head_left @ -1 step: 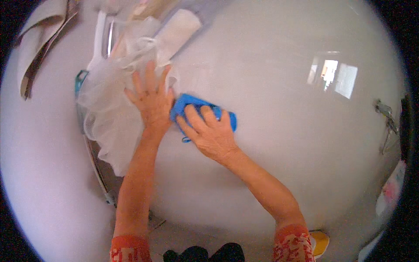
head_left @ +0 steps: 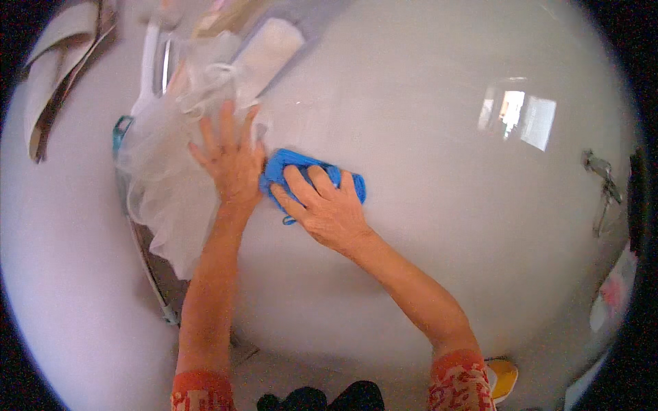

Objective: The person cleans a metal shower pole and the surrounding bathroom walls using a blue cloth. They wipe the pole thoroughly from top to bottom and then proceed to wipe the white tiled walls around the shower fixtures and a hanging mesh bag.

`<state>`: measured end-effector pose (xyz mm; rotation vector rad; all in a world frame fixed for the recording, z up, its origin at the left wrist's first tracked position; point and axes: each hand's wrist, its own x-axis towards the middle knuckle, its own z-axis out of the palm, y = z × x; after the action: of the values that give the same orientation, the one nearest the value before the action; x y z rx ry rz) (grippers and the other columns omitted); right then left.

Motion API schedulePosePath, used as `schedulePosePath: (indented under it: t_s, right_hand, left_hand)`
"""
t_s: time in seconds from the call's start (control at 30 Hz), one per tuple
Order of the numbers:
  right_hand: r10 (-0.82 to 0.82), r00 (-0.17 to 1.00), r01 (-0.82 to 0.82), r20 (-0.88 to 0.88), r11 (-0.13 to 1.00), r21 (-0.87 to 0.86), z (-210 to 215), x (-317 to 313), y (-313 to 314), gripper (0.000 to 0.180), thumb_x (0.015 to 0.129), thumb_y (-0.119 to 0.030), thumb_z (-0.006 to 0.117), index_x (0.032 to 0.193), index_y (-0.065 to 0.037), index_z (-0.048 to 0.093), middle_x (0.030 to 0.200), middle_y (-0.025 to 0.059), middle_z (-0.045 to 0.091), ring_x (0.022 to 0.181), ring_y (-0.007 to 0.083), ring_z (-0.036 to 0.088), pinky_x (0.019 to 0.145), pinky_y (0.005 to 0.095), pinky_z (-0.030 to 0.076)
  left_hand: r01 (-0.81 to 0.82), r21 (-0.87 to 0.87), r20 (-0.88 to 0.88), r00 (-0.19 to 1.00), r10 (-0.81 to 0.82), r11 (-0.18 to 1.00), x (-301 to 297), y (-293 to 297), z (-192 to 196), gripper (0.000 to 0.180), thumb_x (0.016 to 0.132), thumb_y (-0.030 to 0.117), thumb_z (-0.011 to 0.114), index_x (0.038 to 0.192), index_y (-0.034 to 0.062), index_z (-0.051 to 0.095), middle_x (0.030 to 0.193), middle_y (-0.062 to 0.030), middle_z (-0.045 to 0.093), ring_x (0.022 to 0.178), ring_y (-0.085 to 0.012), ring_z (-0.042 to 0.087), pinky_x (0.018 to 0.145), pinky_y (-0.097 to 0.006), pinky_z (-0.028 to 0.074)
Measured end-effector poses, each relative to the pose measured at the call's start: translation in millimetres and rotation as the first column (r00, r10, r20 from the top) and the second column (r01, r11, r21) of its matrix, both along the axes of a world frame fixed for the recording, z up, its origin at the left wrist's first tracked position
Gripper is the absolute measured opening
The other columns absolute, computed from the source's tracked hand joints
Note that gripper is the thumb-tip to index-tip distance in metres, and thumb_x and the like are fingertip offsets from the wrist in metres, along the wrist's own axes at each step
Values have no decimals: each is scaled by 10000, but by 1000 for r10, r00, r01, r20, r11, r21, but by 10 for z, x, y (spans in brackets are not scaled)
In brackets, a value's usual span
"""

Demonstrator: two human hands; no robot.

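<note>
Right hand (head_left: 327, 209) flat, fingers spread, pressing crumpled blue cloth (head_left: 301, 171) on glossy white surface (head_left: 439, 226); left hand (head_left: 232, 161) at 9 o'clock, spread, holding back sheer white netting (head_left: 164, 185). Wiping looks midway.

Metal latch (head_left: 602, 179), yellow object (head_left: 504, 377)

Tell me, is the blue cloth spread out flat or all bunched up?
Bunched up. The blue cloth sits in a small wad under the right hand, with only crumpled edges showing around the fingers.
</note>
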<state>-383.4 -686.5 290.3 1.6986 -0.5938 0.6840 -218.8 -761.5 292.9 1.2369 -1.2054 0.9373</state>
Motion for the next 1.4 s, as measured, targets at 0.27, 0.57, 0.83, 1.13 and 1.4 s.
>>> schedulePosePath:
  t_s: [0.27,0.57,0.83,1.13,1.4]
  right_hand:
    - [-122,857,313,500,894,-319,822,-915,396,418,732,-163,597,1141,-250,576,1129,98,508,960,288,486,718,465,386]
    - [-8,654,526,756,723,-447,865,-2022,730,575,649,-140,692,1197,-245,551,1174,183,483,981,364,470,802,487,387]
    - [-56,666,510,744,762,-399,582,-1633,594,515,661,-138,666,1164,-208,582,1152,189,484,937,352,482,757,461,393]
    - [-70,880,206,469,947,-246,-159,-1293,622,389,685,-155,629,1061,-252,637,1083,89,539,881,278,493,708,437,395]
    - [-101,777,377,622,865,-331,169,-1798,723,419,726,-175,610,1145,-187,604,1119,174,511,936,337,491,777,465,383]
  left_hand:
    - [50,-15,7,999,-50,999,-72,129,-117,583,805,224,551,1359,249,370,1490,-21,145,1345,-363,114,999,-665,104]
    - [59,-33,35,998,-58,998,-17,72,-157,520,856,237,440,1360,138,366,1494,-59,118,1351,-377,79,994,-654,100]
    - [29,-7,22,999,-29,1000,-98,33,-191,554,860,230,390,1344,-32,323,1489,-99,80,1347,-396,59,1006,-614,101]
    - [31,-19,-5,1000,-31,999,-119,18,-173,564,846,195,404,1348,-40,298,1490,-87,80,1341,-391,58,1016,-595,93]
    - [154,31,-48,987,-153,987,-168,110,-157,567,831,185,411,1359,9,301,1483,-73,101,1345,-378,48,1029,-590,62]
